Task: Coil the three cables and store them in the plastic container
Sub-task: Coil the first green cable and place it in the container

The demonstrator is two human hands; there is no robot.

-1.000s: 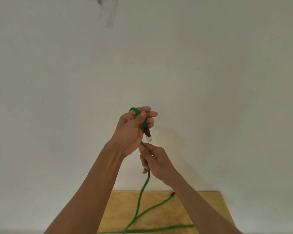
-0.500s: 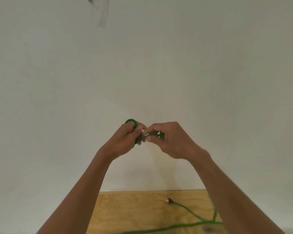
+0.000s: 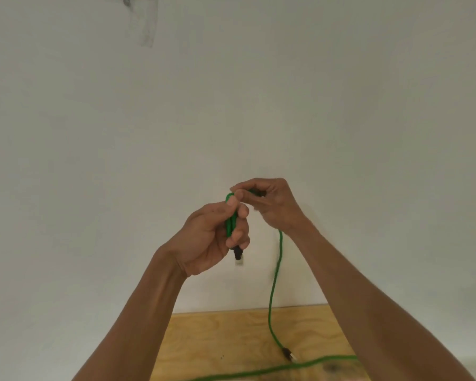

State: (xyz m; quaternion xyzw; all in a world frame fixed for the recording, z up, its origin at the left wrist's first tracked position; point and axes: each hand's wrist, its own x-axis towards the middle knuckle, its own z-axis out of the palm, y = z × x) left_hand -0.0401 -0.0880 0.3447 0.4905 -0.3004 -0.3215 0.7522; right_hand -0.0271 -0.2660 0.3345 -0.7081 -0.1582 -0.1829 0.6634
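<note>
Plywood table (image 3: pixel 231 339) is being crossed by slack green cable (image 3: pixel 272 292), its far plug lying there. Only the first small loops are being gathered, so most coiling is judged undone; no container is being shown. Loops are being gripped by the left hand (image 3: pixel 212 240), while cable is being pinched by the right hand (image 3: pixel 270 202).

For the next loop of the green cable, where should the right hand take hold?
My guess: on the free run of the green cable hanging below the right hand, pinched from the side across its thin round body. That stretch hangs clear in the air, while the left hand grips the folded part with the plug pointing down.
</note>
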